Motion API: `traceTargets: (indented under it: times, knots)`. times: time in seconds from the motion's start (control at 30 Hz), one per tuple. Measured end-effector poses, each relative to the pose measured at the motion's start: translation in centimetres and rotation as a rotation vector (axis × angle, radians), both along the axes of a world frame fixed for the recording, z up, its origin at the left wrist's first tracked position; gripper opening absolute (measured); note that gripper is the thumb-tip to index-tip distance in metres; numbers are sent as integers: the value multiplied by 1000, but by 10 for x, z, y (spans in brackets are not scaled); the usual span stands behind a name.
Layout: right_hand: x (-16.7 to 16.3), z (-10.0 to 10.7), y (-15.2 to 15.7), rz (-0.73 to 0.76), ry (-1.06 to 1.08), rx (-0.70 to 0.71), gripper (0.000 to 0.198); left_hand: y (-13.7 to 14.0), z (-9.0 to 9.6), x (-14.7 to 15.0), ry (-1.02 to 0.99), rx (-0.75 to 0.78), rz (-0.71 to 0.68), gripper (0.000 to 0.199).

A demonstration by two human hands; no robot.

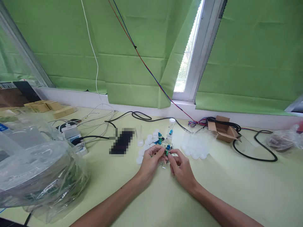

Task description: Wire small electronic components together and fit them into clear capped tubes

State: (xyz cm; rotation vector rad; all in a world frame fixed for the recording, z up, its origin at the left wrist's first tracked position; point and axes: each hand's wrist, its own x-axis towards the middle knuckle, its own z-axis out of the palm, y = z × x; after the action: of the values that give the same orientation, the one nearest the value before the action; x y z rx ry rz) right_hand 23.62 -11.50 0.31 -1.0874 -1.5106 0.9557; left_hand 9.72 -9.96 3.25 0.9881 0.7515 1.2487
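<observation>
My left hand [151,160] and my right hand [181,164] meet at the middle of the table, fingers pinched. Between their fingertips is a small green part [166,153], too small to name more exactly. A thin pale wire or lead curves by the left fingers. Just beyond lie several small blue parts [159,142] with dark bits and metal pins among them. White round caps [149,139] are strewn to the left of this pile. Behind it stands a clear vial [170,127] with a white lid and a blue part inside.
Another clear vial [139,135] stands left of the caps. Clear vials [195,146] are grouped at the right, near an open cardboard box [222,129] and black cable [255,157]. A power strip [79,142] and a large plastic-wrapped spool [42,170] occupy the left.
</observation>
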Motion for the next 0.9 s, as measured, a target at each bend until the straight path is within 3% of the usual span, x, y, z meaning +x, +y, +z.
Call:
traceTargets:
  times: [0.63,0.9]
  knots:
    - [-2,-1,0,-73,-7,27,54,-1,-7,-1,97,103,-77,20]
    - [-1,2,-2,-31,15,-5,32,1,-1,-1,-29,-5,-3,20]
